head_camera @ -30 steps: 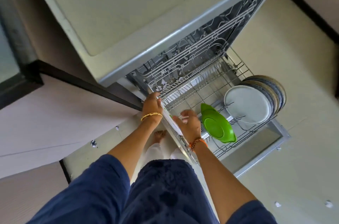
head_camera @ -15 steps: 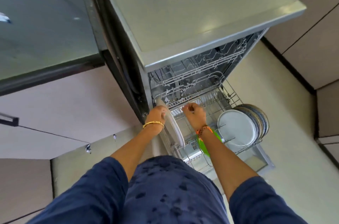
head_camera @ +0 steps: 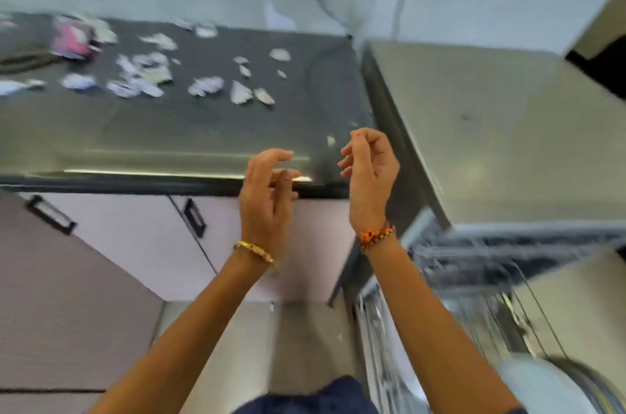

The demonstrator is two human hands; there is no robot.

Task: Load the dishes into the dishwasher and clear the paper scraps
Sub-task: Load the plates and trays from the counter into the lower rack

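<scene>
Both my hands are raised in front of the counter edge and hold nothing. My left hand point(head_camera: 267, 197) has loosely bent fingers. My right hand point(head_camera: 369, 169) hangs beside it with fingers loosely curled. Several white paper scraps point(head_camera: 206, 85) lie scattered over the dark countertop point(head_camera: 189, 132) beyond my hands. The open dishwasher point(head_camera: 491, 142) stands at the right, its pulled-out lower rack point(head_camera: 474, 305) blurred. Plates point(head_camera: 555, 383) stand in the rack at the bottom right corner.
A pink object point(head_camera: 72, 41) and a dark cord lie at the far left of the counter. Pale cabinet doors with black handles point(head_camera: 194, 217) sit below the counter. A scrap lies on the floor point(head_camera: 271, 307) between my arms.
My view has swung up from the rack to the counter. Both hands have left the white plate in the rack and risen, empty, to the counter's edge.
</scene>
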